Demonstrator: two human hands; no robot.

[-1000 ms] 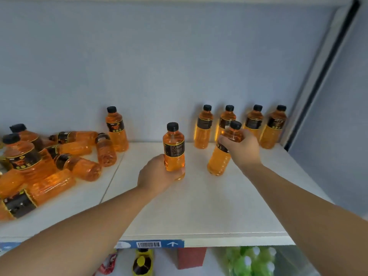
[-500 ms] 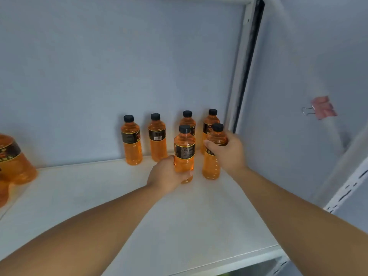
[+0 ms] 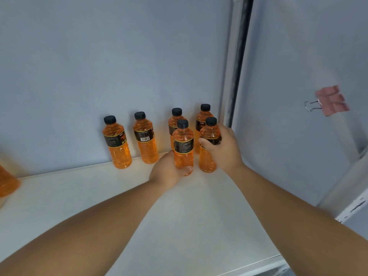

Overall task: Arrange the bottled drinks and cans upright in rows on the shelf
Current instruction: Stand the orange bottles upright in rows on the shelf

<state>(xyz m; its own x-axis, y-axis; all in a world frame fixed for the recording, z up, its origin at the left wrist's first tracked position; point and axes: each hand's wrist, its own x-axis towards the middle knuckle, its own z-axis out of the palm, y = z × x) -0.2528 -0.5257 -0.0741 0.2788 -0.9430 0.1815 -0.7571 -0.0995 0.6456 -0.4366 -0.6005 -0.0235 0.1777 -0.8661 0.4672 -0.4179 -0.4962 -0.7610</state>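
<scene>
head view: two bottles held upright at the front row

left hand (image 3: pixel 169 172) curled round the base of an orange drink bottle (image 3: pixel 183 146); right hand (image 3: pixel 224 149) gripped a second bottle (image 3: pixel 207 162) at its label. both stood on the white shelf (image 3: pixel 179 216), close before the back row (image 3: pixel 117 144). a hasty release could knock neighbours over.

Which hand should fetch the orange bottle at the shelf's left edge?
Probably the left hand, after releasing its black-capped orange bottle: it is nearer that blurred bottle; the right hand, gripping another bottle, sits beside the grey right wall.
</scene>
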